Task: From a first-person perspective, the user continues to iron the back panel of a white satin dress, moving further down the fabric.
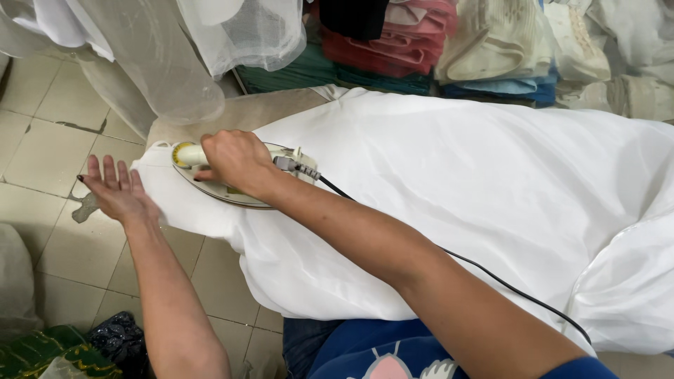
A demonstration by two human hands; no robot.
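A large white cloth (449,189) is spread over a padded ironing surface (246,111). My right hand (235,160) grips the handle of a white and yellow electric iron (210,184), which rests flat on the cloth's left end. Its black cord (491,274) trails back along my right forearm. My left hand (116,189) lies flat, fingers spread, on the cloth's left edge just left of the iron, where the fabric hangs over the end of the surface.
Folded cloth in red, green, blue and cream (421,49) is stacked behind the ironing surface. Sheer white fabric (175,56) hangs at the upper left. The tiled floor (49,140) shows at left, with dark and green fabric (70,347) at the bottom left.
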